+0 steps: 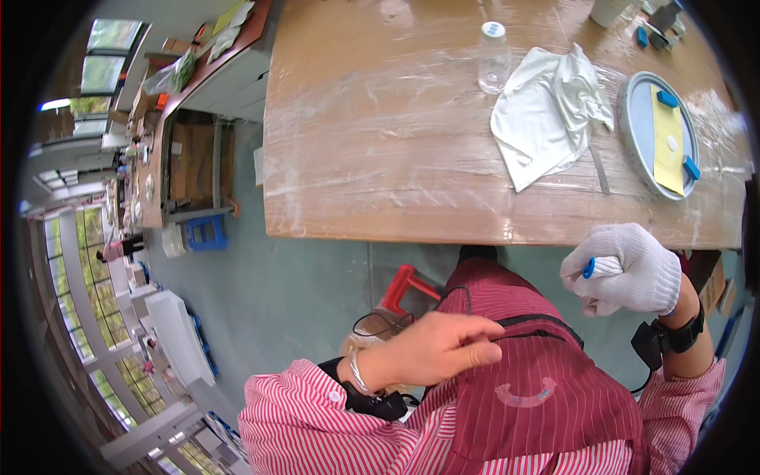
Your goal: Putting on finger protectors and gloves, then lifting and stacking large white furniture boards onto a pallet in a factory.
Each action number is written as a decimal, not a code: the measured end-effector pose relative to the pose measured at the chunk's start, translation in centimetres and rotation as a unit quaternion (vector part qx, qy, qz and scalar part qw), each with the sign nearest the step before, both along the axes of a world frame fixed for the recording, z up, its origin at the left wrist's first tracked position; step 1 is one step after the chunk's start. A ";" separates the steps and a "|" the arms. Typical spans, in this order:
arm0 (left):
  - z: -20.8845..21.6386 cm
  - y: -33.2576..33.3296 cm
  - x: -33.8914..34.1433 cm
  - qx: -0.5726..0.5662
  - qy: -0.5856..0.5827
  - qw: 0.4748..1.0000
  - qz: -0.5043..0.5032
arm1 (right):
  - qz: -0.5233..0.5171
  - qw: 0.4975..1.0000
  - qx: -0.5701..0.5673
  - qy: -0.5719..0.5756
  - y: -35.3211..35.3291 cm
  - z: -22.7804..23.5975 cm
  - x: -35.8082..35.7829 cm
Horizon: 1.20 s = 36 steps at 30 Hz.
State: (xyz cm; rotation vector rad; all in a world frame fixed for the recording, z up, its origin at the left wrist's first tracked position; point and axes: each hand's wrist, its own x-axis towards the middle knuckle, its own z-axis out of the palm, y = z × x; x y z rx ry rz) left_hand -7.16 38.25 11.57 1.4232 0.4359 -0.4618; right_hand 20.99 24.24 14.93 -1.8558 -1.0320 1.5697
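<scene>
My left hand (443, 346) is bare and hovers over my lap, fingers stretched out and nothing in them. A silver bracelet circles its wrist. A white knit glove covers my right hand (631, 267), raised just off the table's front edge at the right. Its fingers are curled round a small white piece with a blue end (605, 267), whose kind I cannot make out. Beyond it on the table lies a crumpled white cloth (546, 115). To the right of the cloth, a round grey lid (638, 162) carries a yellow paper strip (666, 131) and small blue blocks (666, 99).
The table (380, 158) is wrapped in clear film. A clear bottle with a white cap (494, 67) stands behind the cloth, and a white cup (608, 11) at the far right. Under the front edge is a red stool (405, 289). A blue stool (206, 232) stands left.
</scene>
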 end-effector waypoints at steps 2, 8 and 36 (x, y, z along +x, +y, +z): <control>-0.2 0.1 1.0 0.026 -0.029 0.999 -0.027 | -0.023 1.000 0.007 0.000 -0.5 -0.1 0.5; -1.1 4.9 -0.4 0.320 -0.022 0.826 -0.463 | -0.288 0.944 -0.093 0.134 -3.1 -0.1 1.7; 10.5 -54.8 43.6 -0.045 -0.469 0.880 -0.059 | -0.732 0.609 0.305 -0.008 -48.8 6.0 -3.8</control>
